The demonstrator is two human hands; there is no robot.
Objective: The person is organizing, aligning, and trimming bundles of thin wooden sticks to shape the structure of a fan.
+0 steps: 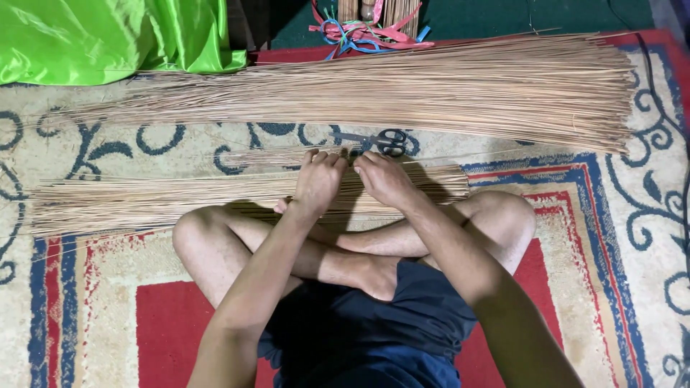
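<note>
Across the patterned carpet (632, 237), from nine o'clock to about three o'clock of the view's centre, the small bundle of thin tan sticks (144, 201) is lying flat, just ahead of the person's crossed legs (359, 251). Both hands are resting on its right-hand part, side by side and nearly touching each other. The left hand (318, 181) is pressing down on the sticks with its fingers (327, 159) curled over the far edge of the bundle, tips pointing toward twelve o'clock; the sticks are passing under the palm and running out toward nine o'clock. The right hand (384, 179) is doing the same just at three o'clock of the left, fingers bent and closed over the sticks, whose cut ends are stopping a little past it toward three o'clock. Whether either hand is wrapping fully around the bundle or only pinning it from above, I cannot tell.

Just beyond the fingertips, toward twelve o'clock, a pair of dark-handled scissors (381, 140) is lying on the carpet, near the hands but apart from them. Farther toward twelve o'clock, a much larger pile of long sticks (431, 86) is stretching across the view. At eleven o'clock, green shiny fabric (108, 36) is lying bunched, and at twelve o'clock coloured plastic strips (366, 32) are sitting in a tangle.
</note>
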